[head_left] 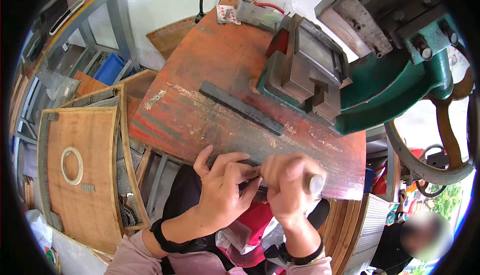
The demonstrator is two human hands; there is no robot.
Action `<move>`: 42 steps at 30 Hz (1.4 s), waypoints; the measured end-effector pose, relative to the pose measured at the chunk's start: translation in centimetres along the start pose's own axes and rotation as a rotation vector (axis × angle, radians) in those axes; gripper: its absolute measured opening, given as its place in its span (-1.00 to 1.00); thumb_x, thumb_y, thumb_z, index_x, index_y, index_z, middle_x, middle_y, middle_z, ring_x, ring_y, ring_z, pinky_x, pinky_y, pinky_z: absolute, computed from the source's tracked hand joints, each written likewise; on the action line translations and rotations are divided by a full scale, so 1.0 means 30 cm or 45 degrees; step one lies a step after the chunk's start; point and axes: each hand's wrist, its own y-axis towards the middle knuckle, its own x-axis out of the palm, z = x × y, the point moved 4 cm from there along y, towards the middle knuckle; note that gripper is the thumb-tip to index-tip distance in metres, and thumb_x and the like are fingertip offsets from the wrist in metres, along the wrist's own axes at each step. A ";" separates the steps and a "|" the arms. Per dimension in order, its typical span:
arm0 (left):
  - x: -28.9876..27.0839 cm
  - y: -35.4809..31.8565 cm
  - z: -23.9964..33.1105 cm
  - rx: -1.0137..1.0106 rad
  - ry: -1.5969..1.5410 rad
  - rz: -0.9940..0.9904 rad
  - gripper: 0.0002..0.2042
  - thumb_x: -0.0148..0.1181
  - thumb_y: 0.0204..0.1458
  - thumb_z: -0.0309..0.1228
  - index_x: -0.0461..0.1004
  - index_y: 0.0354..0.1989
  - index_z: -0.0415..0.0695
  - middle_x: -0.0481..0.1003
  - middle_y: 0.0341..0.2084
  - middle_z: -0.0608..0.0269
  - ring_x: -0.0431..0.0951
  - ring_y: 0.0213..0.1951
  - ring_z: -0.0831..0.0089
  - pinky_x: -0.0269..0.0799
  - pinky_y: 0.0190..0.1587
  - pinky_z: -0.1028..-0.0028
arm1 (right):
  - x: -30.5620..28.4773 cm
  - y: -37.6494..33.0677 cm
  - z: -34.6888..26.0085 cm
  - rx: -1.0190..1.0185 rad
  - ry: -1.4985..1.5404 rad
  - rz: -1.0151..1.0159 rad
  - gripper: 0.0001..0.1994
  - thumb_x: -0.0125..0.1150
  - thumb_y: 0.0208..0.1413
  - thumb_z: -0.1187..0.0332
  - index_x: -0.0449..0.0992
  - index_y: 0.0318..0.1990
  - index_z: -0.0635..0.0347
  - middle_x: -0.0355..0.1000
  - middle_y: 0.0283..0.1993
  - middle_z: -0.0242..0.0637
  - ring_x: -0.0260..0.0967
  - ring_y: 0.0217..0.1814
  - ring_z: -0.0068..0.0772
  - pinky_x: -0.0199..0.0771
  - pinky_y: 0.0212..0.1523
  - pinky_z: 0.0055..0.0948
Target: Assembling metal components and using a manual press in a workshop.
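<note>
My left hand (227, 182) is at the near edge of the worktable (210, 40), thumb and fingers pinched together and one finger raised. What its fingertips hold is mostly hidden; a dark edge shows beside them. Close against it on the right, my right hand (287, 185) is closed in a fist and slightly blurred. From that fist sticks out the round, pale grey end of a tool (316, 184); the rest of the tool is covered by my fingers. Beyond both hands, a long dark grey bar (241, 107) lies slantwise on the worn red tabletop.
A green hand press (395, 100) with a steel block fixture (320, 55) and a large handwheel (400, 155) stands at the right. A clear plastic box (257, 5) sits at the back. Wooden trays (82, 175) with grey strips are at the left. Another person (395, 240) is at lower right.
</note>
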 end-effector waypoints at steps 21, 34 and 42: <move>0.002 0.027 0.035 -0.006 0.197 -0.056 -0.49 0.32 -0.19 -0.43 0.32 0.01 -0.20 0.49 -0.30 0.32 0.41 -0.12 0.38 -0.07 0.13 0.04 | -0.061 0.048 -0.061 0.066 0.643 0.273 -0.51 -0.27 0.31 0.06 0.05 -0.65 0.12 -0.02 -0.79 -0.39 -0.08 -0.76 -0.50 0.08 -0.63 -0.44; -0.288 -0.171 -0.019 -0.403 -0.413 -0.351 -0.51 0.19 -0.04 -0.52 0.23 0.11 -0.32 0.51 -0.39 0.05 0.56 -0.35 0.31 0.46 -0.26 0.45 | 0.076 -0.144 0.025 0.058 0.054 -0.439 -0.54 0.19 0.04 0.22 0.28 0.02 0.33 0.26 0.01 -0.04 0.22 0.04 -0.13 0.13 0.14 -0.21; -0.652 -0.290 -0.549 -1.055 0.286 0.302 -0.87 0.12 -0.09 -0.45 0.45 -0.39 -0.24 0.37 -0.62 0.34 0.31 -0.55 0.56 0.24 -0.51 0.50 | -0.094 -0.129 0.087 -0.128 -1.226 -0.055 -0.76 0.17 -0.20 0.57 0.47 -0.26 0.29 0.33 -0.23 -0.05 0.24 -0.12 0.00 0.24 -0.05 -0.13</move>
